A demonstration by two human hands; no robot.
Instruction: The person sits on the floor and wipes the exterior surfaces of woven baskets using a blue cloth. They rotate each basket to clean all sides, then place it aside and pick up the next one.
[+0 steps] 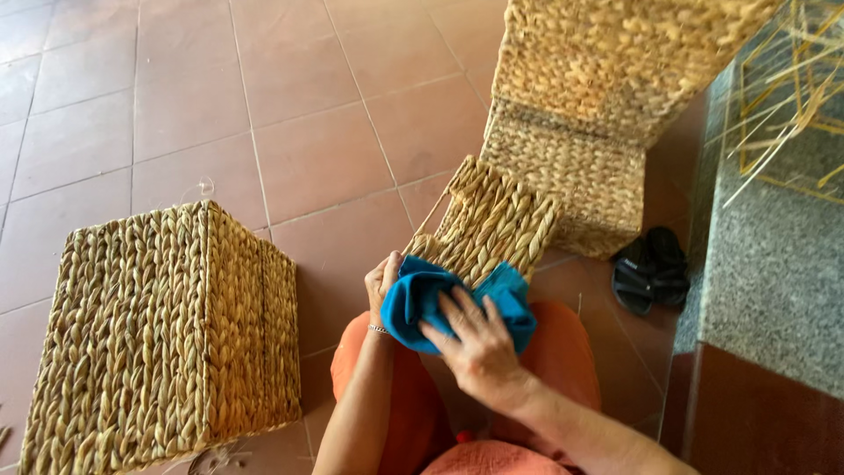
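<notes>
- Hands meet on a blue cloth (457, 308) held over the lap of a person in orange trousers (563, 352), seen from above.
- Right hand (475, 347) lies on top of the cloth, fingers spread and pressed flat against it, not closed around it.
- Left hand (382, 286) grips the cloth's left edge; the thumb shows, the fingers are tucked behind the fabric. A thin bracelet (378, 329) circles that wrist.
- The cloth touches the near edge of a small woven straw piece (492, 220), which tilts up from the knees.
- Behind it, on the tiled floor (290, 114), stands a taller stack of woven baskets (589, 105), reaching the top edge of the view.
- A square woven basket (167, 334) sits near the floor's lower left corner, well apart from the hands.
- Black sandals (651, 268) lie beside a speckled stone ledge (774, 264) at the right edge, with loose straw stalks (791, 79) on top.
</notes>
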